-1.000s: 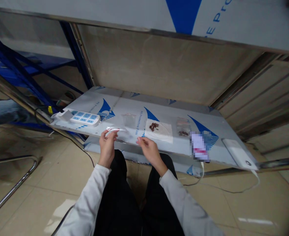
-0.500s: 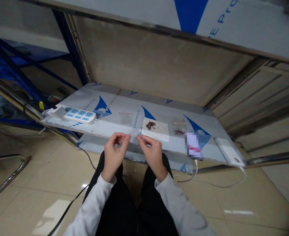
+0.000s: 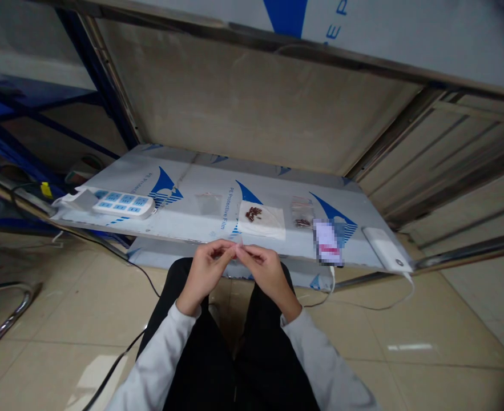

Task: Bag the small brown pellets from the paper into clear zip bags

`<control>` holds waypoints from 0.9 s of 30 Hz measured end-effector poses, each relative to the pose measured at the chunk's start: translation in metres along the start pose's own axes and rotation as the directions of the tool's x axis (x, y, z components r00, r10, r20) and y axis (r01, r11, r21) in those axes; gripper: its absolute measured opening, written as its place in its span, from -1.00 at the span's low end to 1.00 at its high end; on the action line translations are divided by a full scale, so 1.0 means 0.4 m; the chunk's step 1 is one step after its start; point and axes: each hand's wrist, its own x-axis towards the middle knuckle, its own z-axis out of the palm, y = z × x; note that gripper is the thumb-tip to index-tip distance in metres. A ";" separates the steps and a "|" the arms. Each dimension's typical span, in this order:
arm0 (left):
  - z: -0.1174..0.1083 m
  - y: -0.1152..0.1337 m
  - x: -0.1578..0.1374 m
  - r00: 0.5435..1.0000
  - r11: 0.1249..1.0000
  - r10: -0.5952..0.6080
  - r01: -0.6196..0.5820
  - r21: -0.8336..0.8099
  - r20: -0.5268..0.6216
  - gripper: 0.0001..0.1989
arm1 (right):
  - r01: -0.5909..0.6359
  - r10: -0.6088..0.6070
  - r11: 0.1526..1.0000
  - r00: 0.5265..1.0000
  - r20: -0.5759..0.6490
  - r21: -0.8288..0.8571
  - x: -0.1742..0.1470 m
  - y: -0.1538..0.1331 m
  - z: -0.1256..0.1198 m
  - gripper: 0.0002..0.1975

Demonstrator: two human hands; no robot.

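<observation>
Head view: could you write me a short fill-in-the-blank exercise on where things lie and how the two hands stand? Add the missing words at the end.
1. The loose pieces piled on the white sheet are ____ in colour.
2. As pictured, the clear bag lies to the ____ of that sheet.
3. The power strip sits near the shelf's ____ end in the picture.
4. The left hand and right hand have their fingertips close ____.

Missing words: brown; right; left; together.
</observation>
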 end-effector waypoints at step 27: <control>0.053 0.098 -0.034 0.958 0.791 0.270 -0.278 0.545 0.097 -0.92 | 0.212 -0.253 0.908 0.965 -0.070 -0.362 -0.039 -0.019 -0.072 -0.78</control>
